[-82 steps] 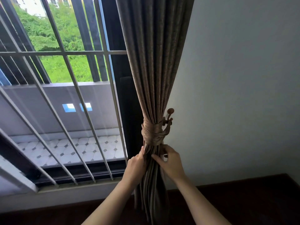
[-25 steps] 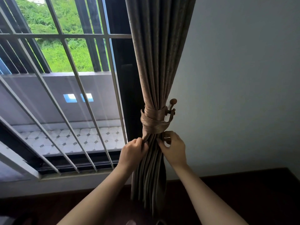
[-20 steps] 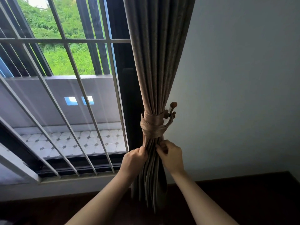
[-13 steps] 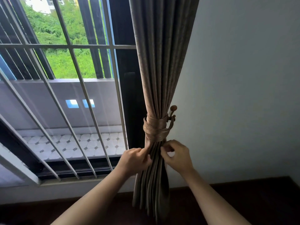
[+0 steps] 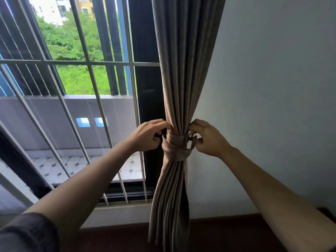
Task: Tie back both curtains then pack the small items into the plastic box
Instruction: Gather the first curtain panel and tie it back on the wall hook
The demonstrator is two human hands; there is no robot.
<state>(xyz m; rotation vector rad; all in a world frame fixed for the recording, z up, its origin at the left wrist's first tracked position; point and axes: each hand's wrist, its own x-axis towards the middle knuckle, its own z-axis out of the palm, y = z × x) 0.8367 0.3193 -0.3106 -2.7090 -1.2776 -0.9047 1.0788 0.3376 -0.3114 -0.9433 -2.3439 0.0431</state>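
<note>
From the window grille [image 5: 87,64] rightward, I see my left hand [image 5: 147,137], fingers curled, pinching the gathered curtain [image 5: 185,70] just above the tieback [image 5: 175,148]. My right hand [image 5: 209,139], fingers curled, pinches the curtain's right edge, with open wall [image 5: 272,88] beyond. Both hands sat below the tieback a moment ago.

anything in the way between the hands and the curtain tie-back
Nothing visible does. The left hand pinches the curtain just above the tie-back, and the right hand holds the tie-back's loop on the wall side.
</note>
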